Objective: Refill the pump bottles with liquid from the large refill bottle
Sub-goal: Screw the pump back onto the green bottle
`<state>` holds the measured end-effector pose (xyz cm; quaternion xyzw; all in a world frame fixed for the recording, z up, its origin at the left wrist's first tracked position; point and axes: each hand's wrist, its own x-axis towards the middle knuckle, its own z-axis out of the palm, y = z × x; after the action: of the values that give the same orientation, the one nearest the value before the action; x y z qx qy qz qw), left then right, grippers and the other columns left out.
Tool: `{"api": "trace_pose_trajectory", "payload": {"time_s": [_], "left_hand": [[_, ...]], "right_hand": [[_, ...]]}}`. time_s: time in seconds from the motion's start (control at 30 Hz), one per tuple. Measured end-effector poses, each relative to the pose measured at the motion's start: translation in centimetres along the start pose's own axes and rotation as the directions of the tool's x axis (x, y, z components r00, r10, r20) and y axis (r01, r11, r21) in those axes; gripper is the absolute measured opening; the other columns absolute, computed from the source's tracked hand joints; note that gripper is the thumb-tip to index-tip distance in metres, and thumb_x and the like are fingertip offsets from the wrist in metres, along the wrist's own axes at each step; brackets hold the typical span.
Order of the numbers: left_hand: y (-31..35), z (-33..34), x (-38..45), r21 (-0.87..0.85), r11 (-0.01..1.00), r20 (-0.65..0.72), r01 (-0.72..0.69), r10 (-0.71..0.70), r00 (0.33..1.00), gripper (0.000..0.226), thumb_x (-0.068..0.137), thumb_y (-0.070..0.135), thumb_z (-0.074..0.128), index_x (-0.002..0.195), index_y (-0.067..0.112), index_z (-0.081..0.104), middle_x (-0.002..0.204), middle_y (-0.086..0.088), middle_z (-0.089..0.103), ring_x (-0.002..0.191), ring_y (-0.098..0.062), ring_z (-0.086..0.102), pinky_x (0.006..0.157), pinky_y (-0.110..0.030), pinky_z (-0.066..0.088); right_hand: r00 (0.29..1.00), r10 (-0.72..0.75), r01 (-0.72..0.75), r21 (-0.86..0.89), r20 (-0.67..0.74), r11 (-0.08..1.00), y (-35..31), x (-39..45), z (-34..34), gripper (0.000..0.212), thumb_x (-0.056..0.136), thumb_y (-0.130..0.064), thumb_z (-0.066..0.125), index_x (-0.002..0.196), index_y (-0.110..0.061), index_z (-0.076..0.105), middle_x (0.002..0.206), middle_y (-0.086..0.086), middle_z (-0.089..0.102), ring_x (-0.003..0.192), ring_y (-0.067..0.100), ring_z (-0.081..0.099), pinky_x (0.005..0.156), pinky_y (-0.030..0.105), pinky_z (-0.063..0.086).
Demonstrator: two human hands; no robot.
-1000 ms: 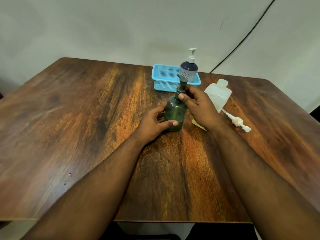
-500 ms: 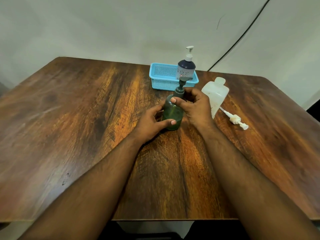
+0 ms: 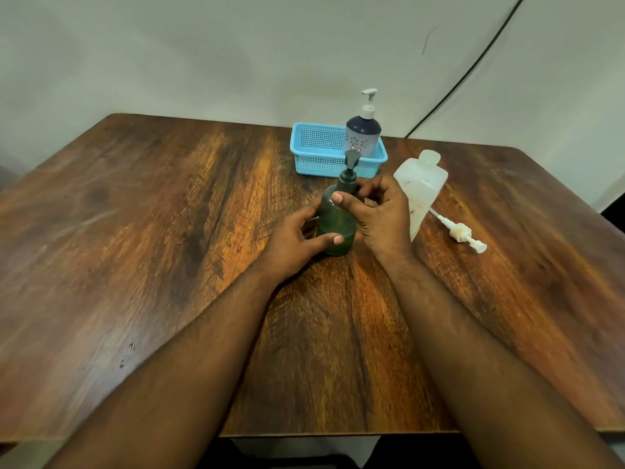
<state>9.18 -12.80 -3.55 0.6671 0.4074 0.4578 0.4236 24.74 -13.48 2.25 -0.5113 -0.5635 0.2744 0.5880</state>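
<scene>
Round dark-green translucent pump bottle (image 3: 336, 225) stands mid-frame on the wooden table (image 3: 152, 248); left hand (image 3: 294, 243) wraps its base, right hand (image 3: 380, 211) pinches the dark pump collar (image 3: 348, 184). Risk, as I judge it: twisting could tip the bottle toward the white plastic refill bottle (image 3: 421, 187) lying just right if the base hold slackens.

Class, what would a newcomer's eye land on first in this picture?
First, the dark green glass pump bottle at the table's centre, gripped by the left hand at its base and the right hand near its collar. Behind it, a navy pump bottle stands in a blue plastic basket.
</scene>
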Motion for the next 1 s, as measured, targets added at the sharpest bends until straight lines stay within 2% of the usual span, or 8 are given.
{"api": "trace_pose_trajectory", "payload": {"time_s": [0.13, 0.27, 0.37, 0.53, 0.67, 0.73, 0.9, 1.0], "left_hand": [[0.0, 0.0, 0.0, -0.023, 1.0, 0.012, 0.002, -0.001, 1.0, 0.077, 0.081, 0.015, 0.082, 0.148, 0.023, 0.045, 0.142, 0.002, 0.058, 0.13, -0.013, 0.056, 0.111, -0.041, 0.046], [-0.1, 0.0, -0.1, -0.011, 1.0, -0.001, -0.012, 0.012, 1.0, 0.079, 0.081, 0.015, 0.082, 0.15, 0.019, 0.044, 0.14, 0.005, 0.058, 0.13, -0.011, 0.056, 0.111, -0.039, 0.046], [-0.3, 0.0, 0.1, -0.005, 1.0, -0.01, -0.014, 0.014, 1.0, 0.08, 0.08, 0.015, 0.082, 0.15, 0.017, 0.043, 0.144, 0.002, 0.057, 0.132, -0.012, 0.054, 0.113, -0.041, 0.044], [-0.4, -0.2, 0.2, 0.002, 1.0, -0.001, 0.014, -0.014, 1.0, 0.085, 0.079, 0.02, 0.083, 0.151, 0.024, 0.039, 0.126, 0.031, 0.057, 0.125, 0.006, 0.054, 0.111, -0.029, 0.044], [-0.5, -0.2, 0.3, -0.034, 0.999, 0.006, 0.011, -0.011, 1.0, 0.084, 0.077, 0.017, 0.084, 0.148, 0.028, 0.042, 0.125, 0.029, 0.059, 0.124, 0.003, 0.058, 0.104, -0.02, 0.047], [-0.4, -0.2, 0.3, -0.031, 1.0, 0.003, 0.006, -0.006, 1.0, 0.082, 0.078, 0.015, 0.084, 0.145, 0.034, 0.041, 0.119, 0.036, 0.061, 0.121, 0.009, 0.057, 0.1, -0.013, 0.046], [-0.4, -0.2, 0.4, -0.072, 0.997, -0.004, 0.025, -0.026, 1.0, 0.081, 0.076, 0.014, 0.085, 0.144, 0.033, 0.046, 0.116, 0.038, 0.063, 0.119, 0.007, 0.06, 0.097, -0.016, 0.049], [-0.6, -0.1, 0.5, -0.093, 0.995, -0.015, 0.029, -0.031, 0.999, 0.079, 0.072, 0.016, 0.086, 0.136, 0.043, 0.049, 0.121, 0.025, 0.065, 0.121, -0.002, 0.062, 0.101, -0.025, 0.051]], "right_hand": [[0.998, 0.018, -0.021, 0.059, 0.054, 0.998, 0.1, -0.2, 0.0, 0.052, 0.074, -0.022, 0.082, 0.12, -0.029, 0.06, 0.11, -0.009, 0.07, 0.107, 0.002, 0.064, 0.091, 0.026, 0.054], [1.0, -0.019, 0.02, 0.05, -0.02, 0.999, 0.2, -0.8, 0.3, 0.031, 0.074, -0.022, 0.082, 0.103, -0.016, 0.071, 0.102, -0.01, 0.073, 0.1, 0.003, 0.066, 0.09, 0.033, 0.055], [0.993, -0.053, 0.06, 0.07, -0.104, 0.996, 0.5, -1.3, 0.7, 0.021, 0.073, -0.019, 0.083, 0.085, -0.017, 0.065, 0.099, -0.003, 0.071, 0.096, 0.005, 0.067, 0.082, 0.03, 0.056], [1.0, 0.018, -0.02, 0.085, 0.021, 0.996, 0.2, -0.3, 0.4, 0.049, 0.076, -0.018, 0.08, 0.12, -0.027, 0.059, 0.111, -0.008, 0.068, 0.105, 0.001, 0.064, 0.089, 0.024, 0.054], [0.999, -0.017, 0.018, 0.031, -0.029, 0.999, 0.0, -0.5, 0.4, 0.025, 0.073, -0.019, 0.083, 0.09, -0.024, 0.065, 0.093, -0.015, 0.069, 0.092, -0.005, 0.064, 0.08, 0.018, 0.053], [0.996, -0.054, 0.057, 0.034, -0.075, 0.998, 0.1, -0.7, 0.5, 0.027, 0.072, -0.018, 0.084, 0.084, -0.019, 0.059, 0.089, -0.012, 0.066, 0.088, -0.006, 0.063, 0.075, 0.015, 0.052], [0.997, 0.022, -0.03, 0.101, 0.079, 0.994, 0.0, -0.4, 0.2, 0.04, 0.085, -0.021, 0.073, 0.122, -0.025, 0.059, 0.118, 0.001, 0.064, 0.108, 0.004, 0.062, 0.09, 0.023, 0.054], [0.994, 0.04, -0.044, 0.036, 0.1, 0.998, -0.2, 0.2, -0.3, 0.031, 0.094, -0.026, 0.061, 0.123, -0.014, 0.064, 0.12, 0.004, 0.064, 0.112, 0.011, 0.061, 0.095, 0.031, 0.053]]}}
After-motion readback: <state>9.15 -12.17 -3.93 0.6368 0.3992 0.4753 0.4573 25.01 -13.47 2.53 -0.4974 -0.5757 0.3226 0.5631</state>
